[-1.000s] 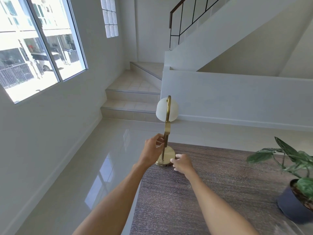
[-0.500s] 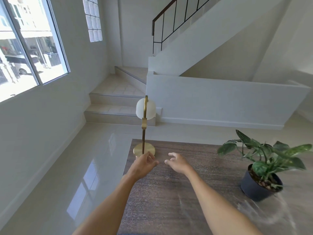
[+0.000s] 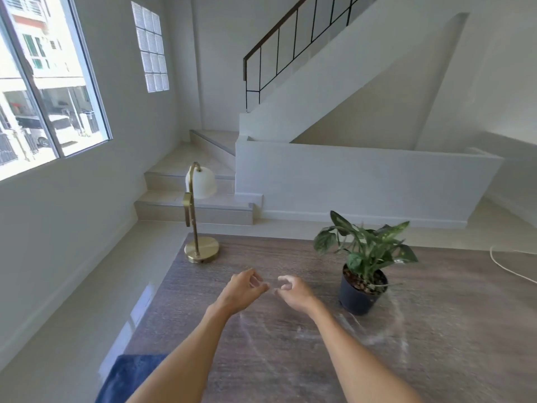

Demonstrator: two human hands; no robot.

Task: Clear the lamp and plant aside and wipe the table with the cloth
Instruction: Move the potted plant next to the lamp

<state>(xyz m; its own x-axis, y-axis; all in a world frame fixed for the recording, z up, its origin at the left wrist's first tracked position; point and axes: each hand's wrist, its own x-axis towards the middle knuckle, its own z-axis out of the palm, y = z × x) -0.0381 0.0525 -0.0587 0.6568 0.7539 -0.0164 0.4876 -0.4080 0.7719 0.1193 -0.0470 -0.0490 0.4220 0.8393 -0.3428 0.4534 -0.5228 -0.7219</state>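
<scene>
A pale-walled stairwell room with glossy light floor tiles; a large window (image 3: 49,91) occupies the left wall, a panel of glass blocks (image 3: 150,50) sits farther along it, and a tiled staircase (image 3: 189,187) with a dark railing rises at the back. In the foreground stands a wood-grain table (image 3: 290,353), its surface marked by faint whitish streaks and dust arcs.

At the lower left, a blue cloth (image 3: 128,379) lies on the near left corner of the table, partly hidden by the left forearm. Farther back, a brass lamp (image 3: 200,216) with a white dome shade stands upright on the far left corner, its round base resting on the tabletop near the edge.

At centre, the left hand (image 3: 241,292) hovers over the table with fingers loosely curled, grasping nothing. Just beside it, the right hand (image 3: 293,292) is likewise half-curled and empty; the fingertips of the two hands are near each other but appear apart. Both hands lie well apart from the lamp base.

To the right, a plant (image 3: 363,257) with green variegated leaves in a dark pot stands upright on the table, near the right hand but not touched by it. At the far right, a white cord (image 3: 505,267) crosses the tabletop.
</scene>
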